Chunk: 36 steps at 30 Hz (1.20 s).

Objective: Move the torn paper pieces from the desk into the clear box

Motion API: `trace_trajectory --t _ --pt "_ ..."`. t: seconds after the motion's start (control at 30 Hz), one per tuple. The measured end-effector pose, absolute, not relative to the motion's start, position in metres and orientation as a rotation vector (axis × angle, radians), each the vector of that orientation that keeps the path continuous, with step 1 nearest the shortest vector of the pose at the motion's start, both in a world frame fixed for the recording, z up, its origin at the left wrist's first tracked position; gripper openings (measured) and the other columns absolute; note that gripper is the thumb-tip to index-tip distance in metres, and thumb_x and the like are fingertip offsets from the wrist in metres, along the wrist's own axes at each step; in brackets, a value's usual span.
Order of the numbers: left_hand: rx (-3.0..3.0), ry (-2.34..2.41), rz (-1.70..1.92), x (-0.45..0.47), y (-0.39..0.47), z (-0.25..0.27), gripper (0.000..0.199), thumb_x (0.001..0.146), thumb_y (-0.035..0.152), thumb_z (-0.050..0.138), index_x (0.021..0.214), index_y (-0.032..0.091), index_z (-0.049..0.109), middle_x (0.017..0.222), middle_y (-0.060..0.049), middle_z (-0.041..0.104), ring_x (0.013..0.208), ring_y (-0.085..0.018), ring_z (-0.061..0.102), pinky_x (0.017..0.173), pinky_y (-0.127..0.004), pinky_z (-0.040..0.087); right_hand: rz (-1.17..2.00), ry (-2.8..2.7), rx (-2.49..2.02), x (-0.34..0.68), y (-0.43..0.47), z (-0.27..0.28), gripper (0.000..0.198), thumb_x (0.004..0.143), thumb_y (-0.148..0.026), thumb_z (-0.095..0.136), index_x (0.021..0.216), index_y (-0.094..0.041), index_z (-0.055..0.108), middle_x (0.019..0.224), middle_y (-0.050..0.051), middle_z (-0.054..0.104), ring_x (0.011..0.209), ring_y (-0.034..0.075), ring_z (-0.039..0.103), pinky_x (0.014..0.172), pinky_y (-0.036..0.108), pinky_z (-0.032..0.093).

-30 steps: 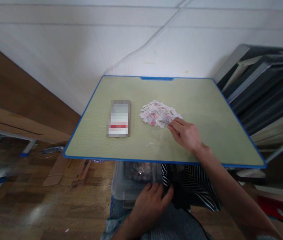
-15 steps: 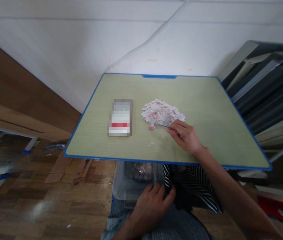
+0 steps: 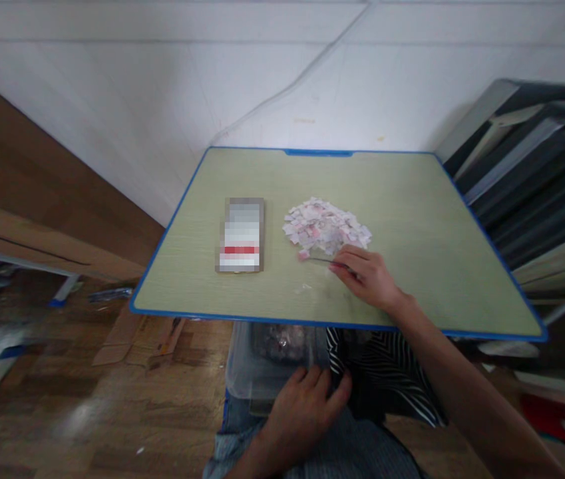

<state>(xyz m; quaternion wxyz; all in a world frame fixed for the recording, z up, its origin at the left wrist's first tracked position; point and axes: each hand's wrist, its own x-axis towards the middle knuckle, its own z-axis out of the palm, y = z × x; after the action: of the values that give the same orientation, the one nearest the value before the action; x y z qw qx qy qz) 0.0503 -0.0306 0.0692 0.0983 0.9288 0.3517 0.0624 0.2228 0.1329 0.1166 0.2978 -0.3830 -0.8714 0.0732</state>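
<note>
My right hand (image 3: 369, 276) holds a pair of thin metal tweezers (image 3: 319, 260), pointing left over the board. Their tip is at a small pink-and-white paper-like square (image 3: 303, 255), just below a heap of similar squares (image 3: 327, 223); whether the tip grips it cannot be made out. Down at my lap, my left hand (image 3: 307, 402) is curled at the edge of a black-and-white striped bag (image 3: 402, 372), which passes between thumb and fingers. A clear plastic bin (image 3: 239, 366) lies beyond that hand, under the board's front edge.
The pale green board (image 3: 412, 199) has a blue rim. A blurred upright rectangle, phone-like (image 3: 241, 233), lies left of the heap. Tiny clear scraps (image 3: 305, 287) lie nearer me. Dark frames (image 3: 536, 153) lean at the right, and flattened cardboard (image 3: 127, 336) is on the floor.
The tweezers and my right hand have shifted slightly down and toward me, just off the heap's edge. My left hand stays in place. The heap looks about the same.
</note>
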Motion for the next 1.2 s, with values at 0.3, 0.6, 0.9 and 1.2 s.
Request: trace_trajectory --t 0.3,0.6,0.9,1.2 --pt "2.751 1.04 0.197 0.0502 -0.0298 0.0716 0.039 0.084 0.022 0.045 0.121 0.016 0.037 0.084 -0.004 0.056 0.075 -0.02 0.05 0.061 -0.032 0.043 0.238 -2.297 -0.994 0.2201 0.1339 0.118 0.016 0.086 -0.022 0.042 0.075 -0.016 0.052 0.071 0.004 0.053 0.065 0.013 0.049 0.058 0.024 0.04" --pt "2.754 1.044 0.225 0.0512 -0.0294 0.0695 0.037 0.085 0.021 0.042 0.121 0.016 0.038 0.084 -0.004 0.056 0.075 -0.02 0.051 0.061 -0.032 0.043 0.315 -2.276 -0.946 0.22 0.1327 0.1193 0.014 0.086 -0.02 0.043 0.075 -0.016 0.051 0.07 0.004 0.052 0.065 0.012 0.048 0.058 0.024 0.039" --pt "2.747 1.03 0.228 0.0501 -0.0298 0.0724 0.038 0.084 0.02 0.043 0.121 0.015 0.037 0.084 -0.005 0.055 0.074 -0.02 0.05 0.061 -0.032 0.043 0.329 -2.289 -0.981 0.2209 0.1334 0.118 0.014 0.086 -0.021 0.042 0.076 -0.016 0.051 0.074 0.005 0.052 0.068 0.013 0.048 0.06 0.025 0.04" --pt "2.739 1.029 0.208 0.0503 -0.0289 0.0709 0.037 0.085 0.021 0.041 0.122 0.016 0.036 0.085 -0.004 0.055 0.075 -0.02 0.05 0.061 -0.032 0.044 0.348 -2.269 -0.996 0.2246 0.1341 0.1192 0.014 0.086 -0.021 0.043 0.075 -0.017 0.05 0.071 0.004 0.05 0.067 0.014 0.047 0.06 0.026 0.039"
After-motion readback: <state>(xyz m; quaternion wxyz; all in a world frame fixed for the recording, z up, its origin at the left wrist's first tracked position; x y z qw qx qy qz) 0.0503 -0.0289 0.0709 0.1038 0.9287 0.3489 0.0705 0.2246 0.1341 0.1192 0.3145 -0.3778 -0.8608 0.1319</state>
